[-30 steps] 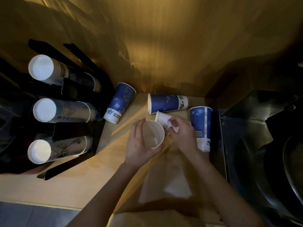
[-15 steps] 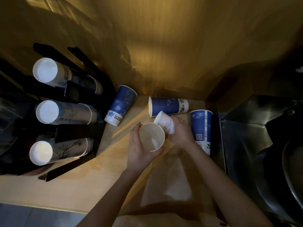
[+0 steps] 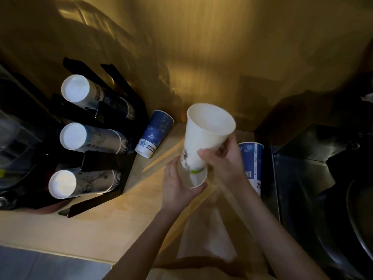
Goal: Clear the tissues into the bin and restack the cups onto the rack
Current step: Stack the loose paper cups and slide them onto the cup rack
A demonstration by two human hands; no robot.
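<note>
The right hand [image 3: 224, 158] gripped a white cup [image 3: 203, 136], its base sunk into a second cup [image 3: 198, 179] cupped from below by the left hand [image 3: 177, 186], which hid most of it. Behind the right wrist a blue cup [image 3: 253, 162] showed only partly, another blue cup [image 3: 154, 136] lay beside the dim black rack [image 3: 105, 162], and a pale tissue [image 3: 203, 239] lay on the counter [image 3: 80, 229] between the forearms.

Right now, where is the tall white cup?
Centre of the head view: the right hand holds the tall white cup, its base entering the cup held by the left hand.
</note>
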